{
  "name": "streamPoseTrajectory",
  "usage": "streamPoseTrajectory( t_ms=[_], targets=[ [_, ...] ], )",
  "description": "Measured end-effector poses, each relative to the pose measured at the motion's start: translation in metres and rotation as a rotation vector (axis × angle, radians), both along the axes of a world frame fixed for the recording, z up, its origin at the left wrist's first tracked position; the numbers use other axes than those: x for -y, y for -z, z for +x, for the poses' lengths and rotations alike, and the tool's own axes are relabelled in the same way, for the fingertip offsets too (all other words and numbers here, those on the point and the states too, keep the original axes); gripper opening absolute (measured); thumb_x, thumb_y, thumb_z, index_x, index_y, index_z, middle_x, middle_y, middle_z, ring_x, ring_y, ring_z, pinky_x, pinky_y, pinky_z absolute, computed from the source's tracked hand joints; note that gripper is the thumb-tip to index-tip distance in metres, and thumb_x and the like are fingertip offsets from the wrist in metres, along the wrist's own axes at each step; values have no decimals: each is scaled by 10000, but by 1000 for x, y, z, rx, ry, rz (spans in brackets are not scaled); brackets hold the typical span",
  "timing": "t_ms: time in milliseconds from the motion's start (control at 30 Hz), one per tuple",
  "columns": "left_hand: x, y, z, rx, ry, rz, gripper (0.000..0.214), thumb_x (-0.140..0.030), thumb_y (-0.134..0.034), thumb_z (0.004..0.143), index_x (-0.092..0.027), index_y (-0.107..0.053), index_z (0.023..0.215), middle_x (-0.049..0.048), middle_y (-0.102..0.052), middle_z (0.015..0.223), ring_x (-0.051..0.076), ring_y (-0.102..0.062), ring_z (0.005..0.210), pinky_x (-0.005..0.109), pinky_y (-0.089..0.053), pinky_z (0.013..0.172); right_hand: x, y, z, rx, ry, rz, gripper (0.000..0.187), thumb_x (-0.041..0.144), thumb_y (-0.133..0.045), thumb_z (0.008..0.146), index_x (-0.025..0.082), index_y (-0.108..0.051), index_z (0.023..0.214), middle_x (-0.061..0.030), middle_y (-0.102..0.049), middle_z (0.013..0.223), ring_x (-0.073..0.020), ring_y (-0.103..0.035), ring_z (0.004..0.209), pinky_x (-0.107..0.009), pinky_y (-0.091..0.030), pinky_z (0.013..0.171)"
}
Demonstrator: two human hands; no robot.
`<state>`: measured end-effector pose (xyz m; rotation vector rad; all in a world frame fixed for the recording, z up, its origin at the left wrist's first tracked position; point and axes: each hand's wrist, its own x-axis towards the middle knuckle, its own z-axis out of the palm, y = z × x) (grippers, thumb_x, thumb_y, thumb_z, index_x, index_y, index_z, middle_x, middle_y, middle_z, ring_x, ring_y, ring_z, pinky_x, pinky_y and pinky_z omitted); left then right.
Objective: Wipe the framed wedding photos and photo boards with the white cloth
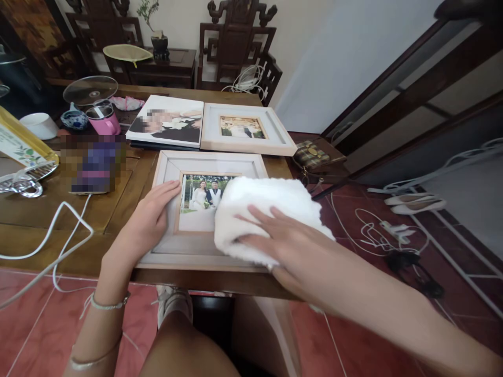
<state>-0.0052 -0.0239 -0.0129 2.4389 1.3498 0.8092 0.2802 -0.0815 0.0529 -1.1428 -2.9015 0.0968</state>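
A pale wooden picture frame [236, 260] lies face up at the table's near edge, with a photo [196, 207] of two people seated outdoors. My left hand [147, 220] grips the frame's left side, its fingers reaching over the rim toward the photo. Across the frame's right half, my right hand [286, 238] presses a thick, fluffy white cloth [271, 199] down, its fingers bent into the folds. The cloth hides the photo's right part and the frame's right side. Some of its bulk hangs past the frame's right edge.
Behind lie a second frame [271, 118] and a photo panel [176, 131]. To the left are a phone [92, 167] on a white cable [65, 256], a pink mug [104, 123], a white bowl [39, 125] and a glass lid [90, 90]. A plaid bag [314, 154] stands beyond the table's right end.
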Motion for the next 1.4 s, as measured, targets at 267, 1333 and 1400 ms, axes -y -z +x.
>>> streamPoseTrajectory(
  t_ms=[267, 1333, 1400],
  targets=[
    [2, -2, -2, -7, 23, -12, 520, -63, -315, 894, -94, -577, 1343, 150, -539, 1458, 240, -461, 1396, 494, -364, 1185, -89, 29, -4, -33, 249, 177, 575, 19, -479, 793, 96, -580, 1353, -166, -473, 1508, -352, -316, 1454, -562, -282, 1180],
    [2, 1, -1, 16, 18, -4, 540, -29, -316, 868, -61, -575, 1340, 166, -545, 1447, 247, -466, 1390, 505, -354, 1187, -84, 21, -20, 17, 206, 89, 607, -6, -457, 795, 92, -547, 1387, -191, -457, 1513, -392, -271, 1466, -630, -233, 1168],
    [2, 1, -1, 13, 19, 2, 542, -28, -311, 865, -50, -575, 1338, 172, -548, 1442, 247, -470, 1387, 501, -358, 1185, -61, 15, -25, 29, 138, 0, 607, -10, -482, 767, 121, -595, 1350, -166, -428, 1538, -400, -252, 1469, -640, -207, 1178]
  ],
)
